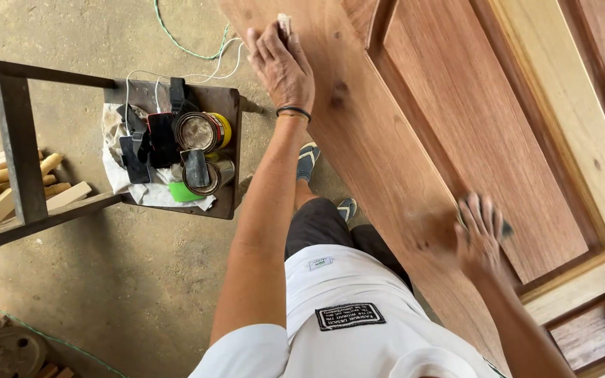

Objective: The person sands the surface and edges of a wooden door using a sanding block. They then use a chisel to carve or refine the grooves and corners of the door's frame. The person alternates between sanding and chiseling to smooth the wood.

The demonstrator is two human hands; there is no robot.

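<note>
Head view of a person standing over a wooden door (386, 140) that runs from 12 o'clock down to 5 o'clock. The left hand (281, 66), at 12 o'clock, lies flat on the door's plain edge board with fingers stretched out; a small pale pad (285, 24) shows at the fingertips, seemingly pressed to the wood rather than clenched, which suits bracing the body while leaning forward. The right hand (481, 238), at 4 o'clock, is blurred; its fingers curl down over a dark flat block (505, 227) held against the wood beside the recessed panel (484, 133), a grip that keeps the block flush with the surface. At 9 o'clock a small dark stool (229, 150) serves as a worktop within arm's reach, carrying two open tins (201, 133), dark flat tools (138, 150) and a white rag (117, 175). Pale turned wood pieces (8, 189) lie on the concrete floor (134, 280) farther left.
</note>
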